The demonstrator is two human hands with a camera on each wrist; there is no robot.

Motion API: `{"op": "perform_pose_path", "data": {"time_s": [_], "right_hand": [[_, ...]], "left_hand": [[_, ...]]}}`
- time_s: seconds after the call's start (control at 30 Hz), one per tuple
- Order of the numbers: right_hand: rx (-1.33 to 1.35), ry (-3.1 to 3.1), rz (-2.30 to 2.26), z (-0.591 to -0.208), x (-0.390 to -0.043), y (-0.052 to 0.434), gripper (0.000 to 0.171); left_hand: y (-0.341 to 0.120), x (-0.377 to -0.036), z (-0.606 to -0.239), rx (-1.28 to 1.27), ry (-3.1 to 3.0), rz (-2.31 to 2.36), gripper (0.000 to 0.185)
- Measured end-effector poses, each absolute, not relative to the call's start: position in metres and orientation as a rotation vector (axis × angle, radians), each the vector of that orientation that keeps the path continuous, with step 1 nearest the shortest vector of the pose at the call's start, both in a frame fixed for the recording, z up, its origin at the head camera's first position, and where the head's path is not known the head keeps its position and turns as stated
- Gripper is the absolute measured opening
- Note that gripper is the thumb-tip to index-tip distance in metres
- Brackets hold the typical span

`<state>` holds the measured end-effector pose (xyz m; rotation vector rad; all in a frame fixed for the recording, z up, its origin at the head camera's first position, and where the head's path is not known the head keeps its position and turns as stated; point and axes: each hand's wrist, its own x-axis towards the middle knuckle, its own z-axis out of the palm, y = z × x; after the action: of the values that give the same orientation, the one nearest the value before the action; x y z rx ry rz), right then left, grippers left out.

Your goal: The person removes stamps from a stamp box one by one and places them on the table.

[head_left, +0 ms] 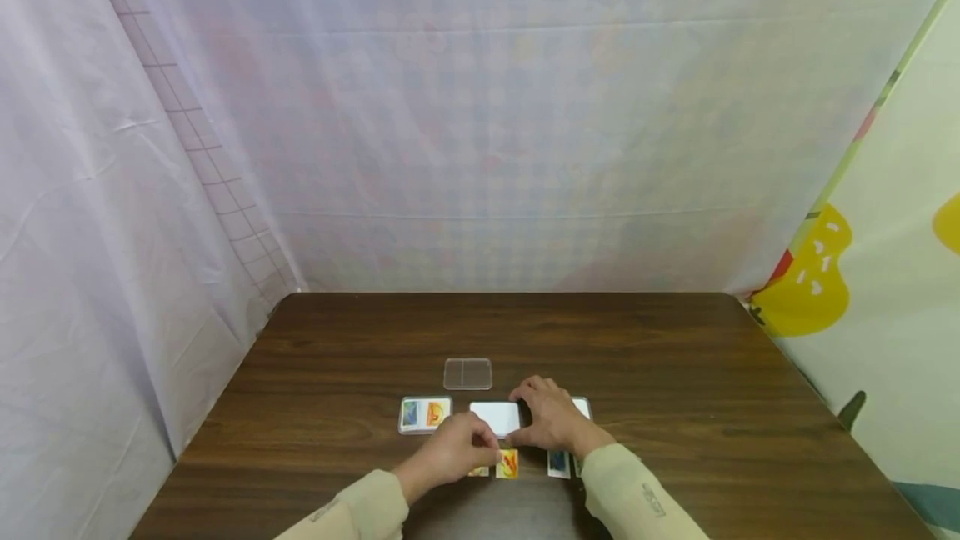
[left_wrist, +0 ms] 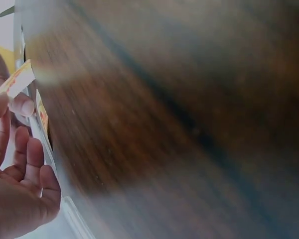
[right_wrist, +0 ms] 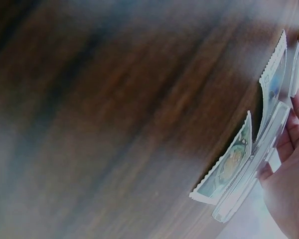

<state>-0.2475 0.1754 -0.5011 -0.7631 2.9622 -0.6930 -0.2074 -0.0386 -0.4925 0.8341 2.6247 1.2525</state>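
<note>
My left hand [head_left: 453,450] pinches a small yellow-orange stamp [left_wrist: 21,79] with toothed edges between thumb and finger, its other fingers loosely bent. A second yellow stamp [left_wrist: 42,112] lies on the table, partly under that hand in the head view. My right hand [head_left: 551,415] holds the right end of a clear flat case [head_left: 493,418] with a white inside, thumb at the near edge and fingers at the far edge. Two more stamps, a bluish one [right_wrist: 273,82] and a greenish one [right_wrist: 231,167], lie near the right wrist.
A clear lid [head_left: 467,374] lies behind the middle case. To the left is a case [head_left: 425,415] containing a blue-green and an orange stamp. Another case [right_wrist: 251,167] stands at the right, partly hidden by my right hand. The brown wooden table [head_left: 337,340] meets hanging curtains.
</note>
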Motion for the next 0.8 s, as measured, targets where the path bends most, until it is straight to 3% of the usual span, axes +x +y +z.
{"op": "perform_pose_path", "data": {"time_s": [0.8], "right_hand": [[-0.745,2.954,-0.693,-0.5013,-0.2482,0.1743,0.055]], "left_hand": [[-0.0330,-0.2132,-0.4915,0.896,2.845,0.912,0.011]]}}
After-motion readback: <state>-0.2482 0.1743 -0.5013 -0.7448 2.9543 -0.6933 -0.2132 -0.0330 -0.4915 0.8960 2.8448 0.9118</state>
